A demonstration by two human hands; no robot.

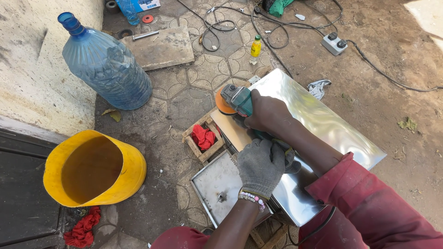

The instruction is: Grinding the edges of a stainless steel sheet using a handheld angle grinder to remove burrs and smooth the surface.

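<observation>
At frame centre, the bare right hand [267,113] wraps its fingers around the front of a green grinder [240,101]. The gloved left hand [260,166] curls closed around its rear grip. The orange disc [222,105] sits at the upper left edge of the steel box [323,124]. The sheet already looks bright; how much edge remains unworked can't be told.

Sheet-metal box [323,124] under my grinder [240,102]: bare steel, bright, mirror-glossy, faint swirl marks. Grinder body smooth green plastic, grey metal head, orange disc [220,103] matt. My left hand [260,167] in grey knitted cloth glove, coarse weave; right hand [267,113] bare. Steel tray [217,184] duller, smudged. Yellow bucket [92,168] smooth plastic. Water bottle [106,67] clear blue plastic, ribbed. Ground rough, dusty.
</observation>
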